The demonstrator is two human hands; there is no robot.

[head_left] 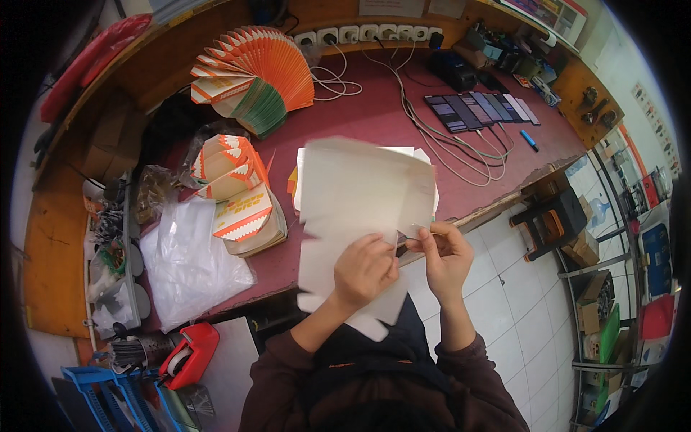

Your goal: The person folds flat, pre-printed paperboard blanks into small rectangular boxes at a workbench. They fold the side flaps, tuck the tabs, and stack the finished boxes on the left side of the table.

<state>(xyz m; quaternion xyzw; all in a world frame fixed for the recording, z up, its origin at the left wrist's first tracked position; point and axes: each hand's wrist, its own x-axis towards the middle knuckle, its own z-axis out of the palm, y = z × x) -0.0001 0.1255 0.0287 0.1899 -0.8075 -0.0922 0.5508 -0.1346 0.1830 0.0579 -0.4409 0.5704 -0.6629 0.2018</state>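
Desk (374,115): maroon top, front edge near the person.
Carton blank (360,194): flat, pale, held up over the desk's front edge.
Fanned stack (252,72): orange blanks, back left of the desk.
Left hand (363,270): knuckles up, fingers curled, gripping the blank's lower edge.
Right hand (446,255): raised, fingertips pinching the blank's right flap.

Head view, single: worn fisheye camera looking steeply down from above the person's chest, close over both raised hands, facing a maroon worktable (374,108); edges bowed; white tiled floor (504,302) at right
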